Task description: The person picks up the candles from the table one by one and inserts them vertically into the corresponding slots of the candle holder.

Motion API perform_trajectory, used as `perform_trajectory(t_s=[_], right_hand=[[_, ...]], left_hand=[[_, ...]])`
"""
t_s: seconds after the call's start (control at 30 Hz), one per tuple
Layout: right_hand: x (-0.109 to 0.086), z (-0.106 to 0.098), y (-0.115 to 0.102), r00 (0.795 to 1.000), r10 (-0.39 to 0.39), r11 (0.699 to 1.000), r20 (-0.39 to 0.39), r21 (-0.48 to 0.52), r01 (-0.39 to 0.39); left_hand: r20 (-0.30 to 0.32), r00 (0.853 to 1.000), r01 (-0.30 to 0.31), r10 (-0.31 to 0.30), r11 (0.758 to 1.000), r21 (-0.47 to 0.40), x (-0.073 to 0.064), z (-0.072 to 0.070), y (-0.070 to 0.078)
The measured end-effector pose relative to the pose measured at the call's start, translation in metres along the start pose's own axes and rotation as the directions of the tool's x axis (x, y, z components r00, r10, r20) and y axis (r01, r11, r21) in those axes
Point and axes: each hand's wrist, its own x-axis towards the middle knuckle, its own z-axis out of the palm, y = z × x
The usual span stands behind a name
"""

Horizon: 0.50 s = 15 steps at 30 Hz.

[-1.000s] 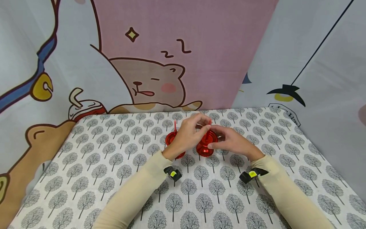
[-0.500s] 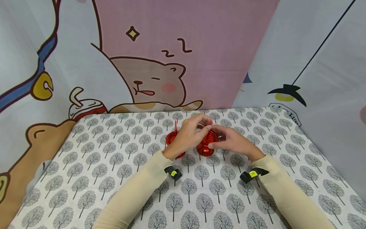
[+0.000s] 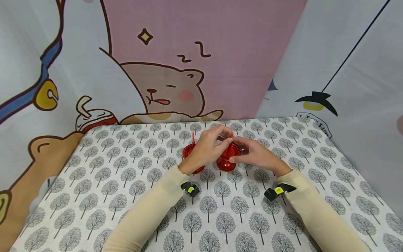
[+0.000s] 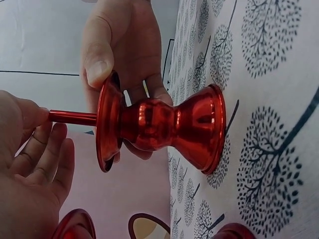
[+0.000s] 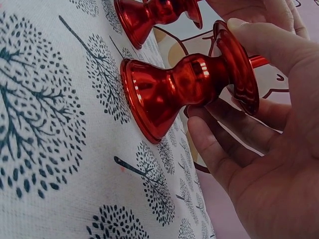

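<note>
A shiny red metal candlestick, with a flared base, a bulging stem and a wide dish, stands upright on the cloth. From the middle of its dish rises a thin red rod. My left hand pinches the top end of that rod between thumb and finger. At the dish rim, my right hand grips the candlestick, thumb on the near edge and fingers behind. A second matching candlestick, also topped by a thin red rod, stands just to the left, partly hidden behind my left hand and wrist.
A white cloth printed with dark trees covers the table. Behind it hangs a cartoon curtain with a sleeping bear, and more printed fabric closes off both sides. Each wrist wears a black strap with a small camera.
</note>
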Motion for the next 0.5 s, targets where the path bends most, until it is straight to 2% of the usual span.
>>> perform_trajectory(t_s=[0.23,0.5], right_hand=[[0.0009,-0.0006,-0.0007,1.0,0.01,1.0,0.007,0.01,-0.011],[-0.0004,0.0004,0.0002,1.0,0.029,1.0,0.001,0.001,-0.029]], left_hand=[[0.001,1.0,-0.001,0.001,1.0,0.008,-0.0003,-0.0013,-0.0003],[0.033,0.998,0.059,-0.06,0.998,0.018,-0.0017,-0.0026,0.002]])
